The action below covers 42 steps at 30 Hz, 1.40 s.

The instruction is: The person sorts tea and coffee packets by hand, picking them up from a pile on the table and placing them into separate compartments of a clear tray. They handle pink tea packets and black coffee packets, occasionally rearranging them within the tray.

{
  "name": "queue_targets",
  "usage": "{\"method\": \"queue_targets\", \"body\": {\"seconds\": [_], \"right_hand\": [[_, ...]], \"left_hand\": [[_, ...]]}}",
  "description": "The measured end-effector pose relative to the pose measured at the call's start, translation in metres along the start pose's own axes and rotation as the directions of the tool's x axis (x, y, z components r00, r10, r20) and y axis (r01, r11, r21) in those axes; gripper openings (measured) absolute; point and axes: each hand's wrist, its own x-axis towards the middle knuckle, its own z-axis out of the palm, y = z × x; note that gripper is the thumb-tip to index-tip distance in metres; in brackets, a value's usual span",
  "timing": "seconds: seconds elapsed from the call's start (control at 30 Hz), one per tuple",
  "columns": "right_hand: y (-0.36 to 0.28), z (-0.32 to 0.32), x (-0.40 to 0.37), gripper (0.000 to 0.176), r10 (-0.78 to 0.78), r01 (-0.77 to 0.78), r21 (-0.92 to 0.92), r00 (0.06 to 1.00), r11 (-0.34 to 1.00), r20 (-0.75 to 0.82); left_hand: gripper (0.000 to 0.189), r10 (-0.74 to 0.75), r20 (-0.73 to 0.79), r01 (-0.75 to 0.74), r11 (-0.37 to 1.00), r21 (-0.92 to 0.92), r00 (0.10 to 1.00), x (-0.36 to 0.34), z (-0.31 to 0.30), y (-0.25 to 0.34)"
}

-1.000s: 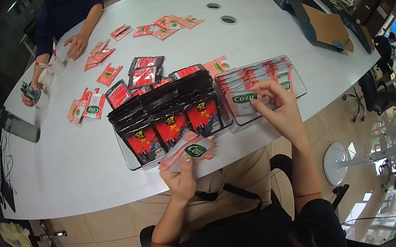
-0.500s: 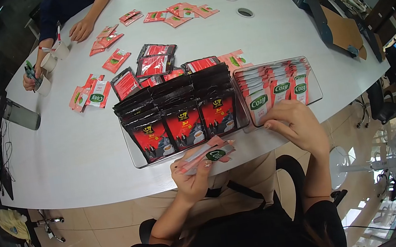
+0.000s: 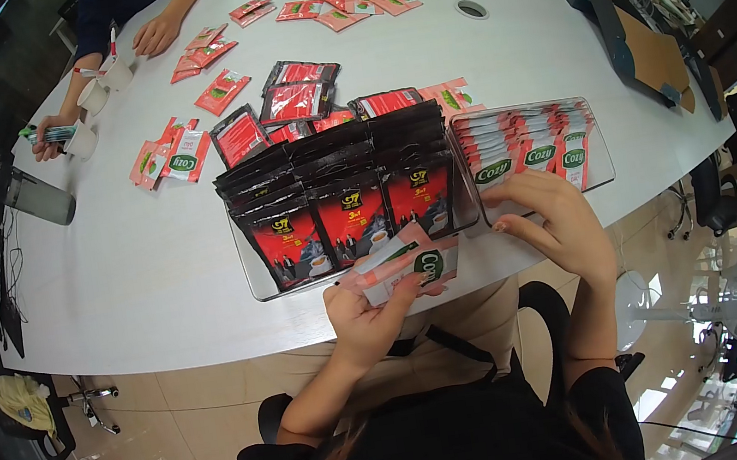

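My left hand point(image 3: 369, 316) is closed on a few pink-and-white Cozy tea sachets point(image 3: 430, 266), fanned out just in front of the table edge. My right hand point(image 3: 556, 222) is at the front left of a clear tray point(image 3: 605, 183) packed with rows of Cozy sachets point(image 3: 539, 154). Its fingers touch or nearly touch the front sachet, and the thumb stands apart with nothing visible between. Left of that tray, a second clear tray point(image 3: 267, 295) holds three columns of red-and-black G7 coffee sachets point(image 3: 352, 220), close behind my left hand.
Loose G7 sachets point(image 3: 294, 101) and Cozy sachets point(image 3: 184, 155) lie behind the trays. Across the white table point(image 3: 143, 287), a person's hand point(image 3: 54, 136) holds pens by paper cups point(image 3: 81, 139). A bottle point(image 3: 42, 200) lies at left; opened cardboard boxes point(image 3: 639, 55) sit at right.
My left hand has raised and turned the sachets, so more of their printed faces shows. My right hand stays by the Cozy tray. The view has shifted slightly.
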Motion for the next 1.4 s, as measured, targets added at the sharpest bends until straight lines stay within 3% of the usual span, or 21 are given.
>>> {"method": "queue_targets", "body": {"seconds": [0.13,0.27,0.4,0.43,0.53,0.63,0.7,0.73,0.8,0.9,1.03,1.17,1.27,1.37,1.4], "right_hand": [[-0.008,0.008,0.001,0.029,-0.152,0.149,-0.031,0.957,0.988,-0.247],[-0.034,0.015,-0.001,0.03,-0.214,0.203,-0.071,0.899,0.977,-0.381],[-0.039,0.028,0.001,0.03,-0.256,0.255,-0.039,0.93,0.966,-0.265],[-0.037,0.031,-0.001,0.028,-0.24,0.252,0.007,0.93,0.968,-0.277],[-0.033,0.035,-0.008,0.023,-0.141,0.218,0.201,0.929,0.955,-0.342],[-0.026,0.031,-0.018,0.019,0.09,0.167,0.454,0.866,0.875,-0.492],[-0.019,0.021,-0.024,0.018,0.268,0.178,0.559,0.735,0.81,-0.623],[-0.012,0.013,-0.025,0.019,0.233,0.121,0.441,0.71,0.889,-0.664],[0.005,-0.005,-0.025,0.021,0.144,-0.012,0.183,0.671,0.983,-0.727],[0.027,-0.026,-0.027,0.026,-0.091,-0.106,-0.326,0.84,0.939,-0.535],[0.036,-0.022,-0.023,0.028,-0.001,-0.131,-0.334,0.929,0.934,-0.369],[0.026,-0.013,-0.015,0.013,-0.028,-0.102,-0.197,0.825,0.975,-0.564],[0.03,-0.019,-0.024,0.006,0.024,-0.116,-0.137,0.841,0.984,-0.54],[0.033,-0.021,-0.031,0.013,0.197,-0.215,-0.036,0.941,0.976,-0.274],[0.033,-0.02,-0.03,0.015,0.182,-0.198,-0.055,0.96,0.979,-0.211]], "left_hand": [[0.019,-0.134,0.025,0.136,0.982,-0.129,0.991,0.003,0.003,0.008],[0.025,-0.064,0.082,0.067,0.997,-0.042,0.995,0.002,-0.001,0.002],[0.027,-0.028,0.122,0.043,0.992,-0.123,0.992,-0.002,-0.003,-0.007],[0.029,-0.009,0.146,0.032,0.987,-0.154,0.989,-0.002,-0.003,-0.011],[0.032,-0.087,0.211,0.188,0.831,-0.524,0.974,0.001,0.002,-0.003],[0.033,0.05,0.277,0.031,0.96,-0.279,0.959,0.001,-0.004,-0.012],[0.029,0.001,0.229,0.084,0.928,-0.362,0.974,0.0,0.002,-0.01],[0.027,-0.026,0.205,0.109,0.908,-0.404,0.978,0.001,0.005,-0.009],[0.025,-0.024,0.227,0.097,0.945,-0.313,0.974,0.002,0.003,-0.008],[0.023,-0.031,0.223,0.095,0.955,-0.28,0.974,0.003,0.004,-0.008],[0.023,-0.037,0.24,0.099,0.962,-0.255,0.97,0.002,0.003,-0.008],[0.022,-0.019,0.22,0.081,0.958,-0.276,0.975,0.002,0.005,-0.007],[0.022,-0.037,0.219,0.1,0.953,-0.287,0.975,0.002,0.006,-0.007],[0.021,-0.021,0.213,0.083,0.955,-0.284,0.977,0.004,0.008,-0.005],[0.021,-0.012,0.214,0.073,0.957,-0.282,0.977,0.004,0.008,-0.005]]}}
